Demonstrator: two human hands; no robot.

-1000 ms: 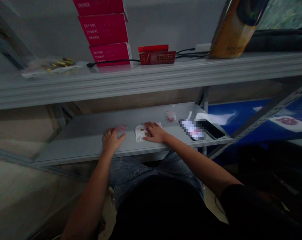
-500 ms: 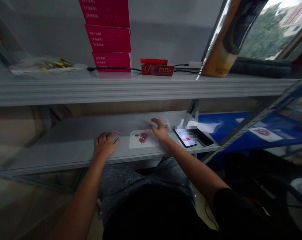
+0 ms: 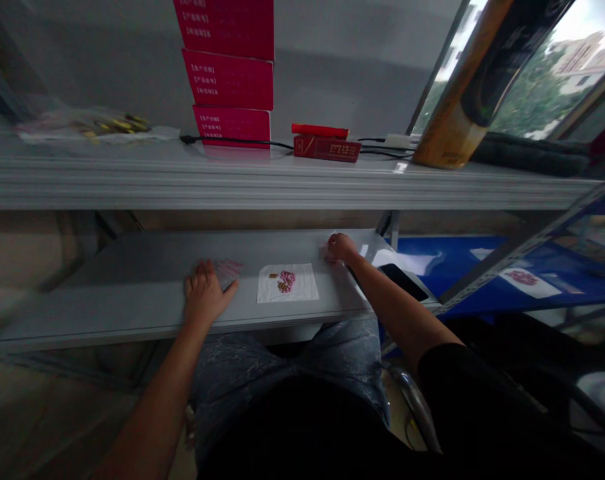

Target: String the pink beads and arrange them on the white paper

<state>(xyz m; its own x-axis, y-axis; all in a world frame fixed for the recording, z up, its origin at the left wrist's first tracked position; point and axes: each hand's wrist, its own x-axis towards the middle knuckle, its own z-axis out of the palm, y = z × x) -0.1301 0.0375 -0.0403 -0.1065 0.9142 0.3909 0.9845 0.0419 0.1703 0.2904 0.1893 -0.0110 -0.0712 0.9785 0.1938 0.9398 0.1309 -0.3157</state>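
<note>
My left hand [image 3: 203,290] lies flat on the grey shelf board, fingers apart, its thumb side against some clear plastic bags with red stripes [image 3: 230,270]. My right hand [image 3: 342,247] is at the back right of the board, with its fingers curled closed on a small clear plastic bag [image 3: 326,253], partly hidden under the hand. Between my hands lies a white sheet [image 3: 307,287]. Pink and brownish beads [image 3: 286,281] and a small gold-brown piece [image 3: 273,275] show on it.
A dark phone [image 3: 403,281] lies right of my right forearm; another is mostly hidden beneath it. Above, the upper shelf [image 3: 282,187] overhangs, bearing red boxes [image 3: 232,80], a small dark red box [image 3: 327,148] and a tall can [image 3: 462,113]. A blue surface [image 3: 442,250] lies to the right.
My right hand has moved right and away from the white sheet to the small plastic bag, and its fingers have closed. My left hand has stayed almost in place.
</note>
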